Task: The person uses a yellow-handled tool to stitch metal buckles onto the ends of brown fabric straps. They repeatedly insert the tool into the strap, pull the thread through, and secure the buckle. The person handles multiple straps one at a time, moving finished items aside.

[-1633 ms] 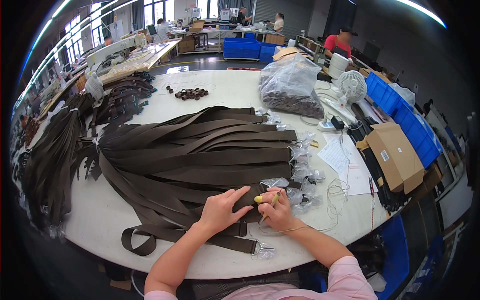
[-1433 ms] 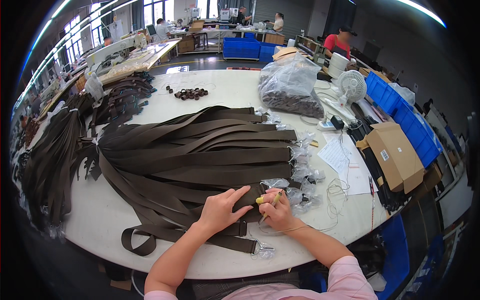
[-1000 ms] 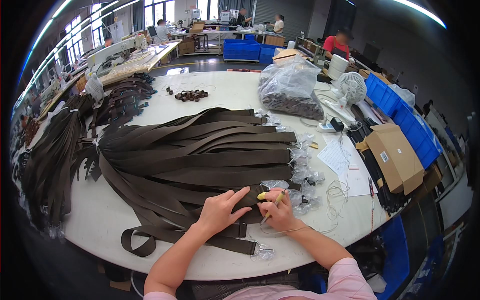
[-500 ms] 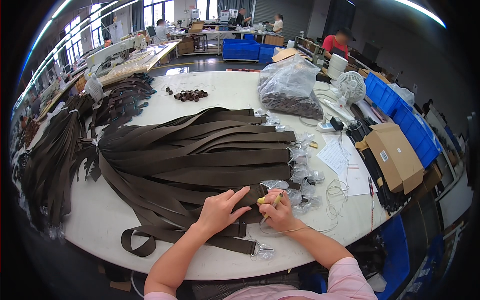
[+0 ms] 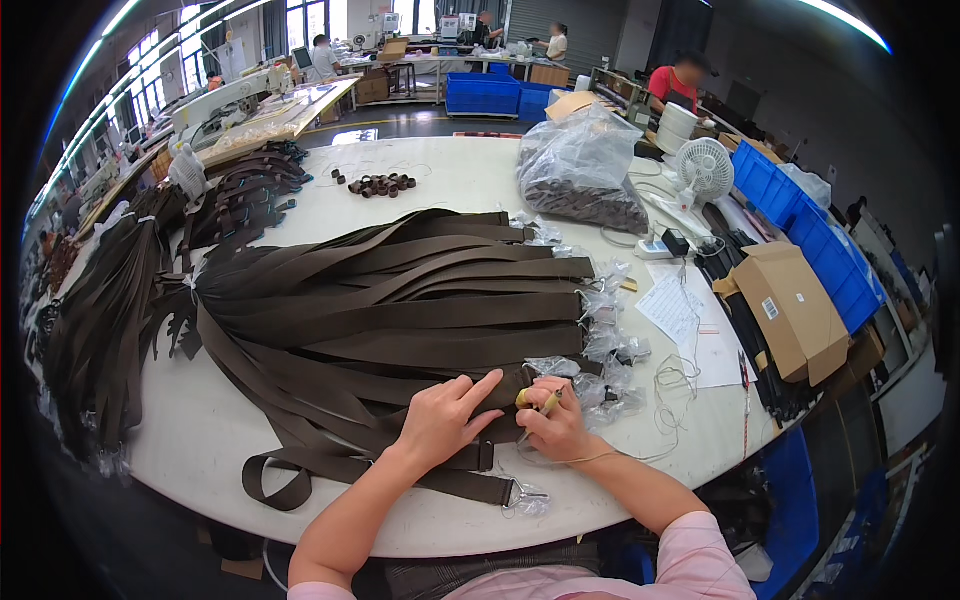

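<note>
Many long dark brown webbing straps (image 5: 450,310) fan across the white table, tied together at their left end. Their right ends carry metal buckles in clear plastic wrap (image 5: 612,345). My left hand (image 5: 440,418) rests on a strap near its buckle end, fingers stretched and apart, holding nothing. Just right of it, my right hand (image 5: 556,418) is closed round a slim, pen-like tool (image 5: 551,402) with yellowish parts, its tip down by the strap. Its exact kind is unclear. Closer to me lies a separate strap with a wrapped metal buckle (image 5: 527,499).
Small brown loops (image 5: 378,185) are piled at the far side, beside a clear bag of dark pieces (image 5: 585,175). A white fan (image 5: 703,172), papers (image 5: 690,320), loose cord (image 5: 672,390) and an open cardboard box (image 5: 790,312) stand right. More straps (image 5: 110,330) hang left.
My right hand has tilted slightly with the pen-like tool, staying at the same spot on the strap. My left hand keeps its place. In the background, the person in red has bent their head.
</note>
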Demonstrator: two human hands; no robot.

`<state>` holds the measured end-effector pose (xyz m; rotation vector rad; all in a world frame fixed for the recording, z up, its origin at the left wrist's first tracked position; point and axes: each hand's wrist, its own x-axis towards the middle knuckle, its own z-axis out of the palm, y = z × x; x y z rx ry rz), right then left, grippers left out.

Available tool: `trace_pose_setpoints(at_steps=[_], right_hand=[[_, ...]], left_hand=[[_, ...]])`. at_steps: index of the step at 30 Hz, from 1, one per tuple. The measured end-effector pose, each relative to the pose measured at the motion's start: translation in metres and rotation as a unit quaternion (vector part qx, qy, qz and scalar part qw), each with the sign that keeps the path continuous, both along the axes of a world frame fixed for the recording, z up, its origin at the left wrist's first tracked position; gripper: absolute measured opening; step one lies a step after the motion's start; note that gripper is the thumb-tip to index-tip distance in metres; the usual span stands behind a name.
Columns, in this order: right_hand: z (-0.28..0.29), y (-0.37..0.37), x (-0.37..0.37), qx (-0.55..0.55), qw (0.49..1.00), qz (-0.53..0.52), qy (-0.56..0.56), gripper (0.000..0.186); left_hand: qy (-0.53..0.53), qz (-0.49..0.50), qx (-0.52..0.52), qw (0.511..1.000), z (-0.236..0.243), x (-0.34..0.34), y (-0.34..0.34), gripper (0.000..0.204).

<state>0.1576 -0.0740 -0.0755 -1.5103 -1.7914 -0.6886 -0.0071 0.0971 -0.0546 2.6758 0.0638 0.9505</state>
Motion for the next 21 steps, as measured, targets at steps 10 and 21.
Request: trace_pose_setpoints(at_steps=[10, 21], right_hand=[[-0.002, -0.001, 0.0, -0.005, 1.0, -0.003, -0.001, 0.019], [-0.004, 0.0, 0.001, 0.002, 1.0, -0.004, 0.002, 0.02]], left_hand=[[-0.018, 0.019, 0.014, 1.0, 0.006, 0.0, -0.012, 0.062], [-0.02, 0.016, -0.052, 0.998, 0.002, 0.001, -0.018, 0.06]])
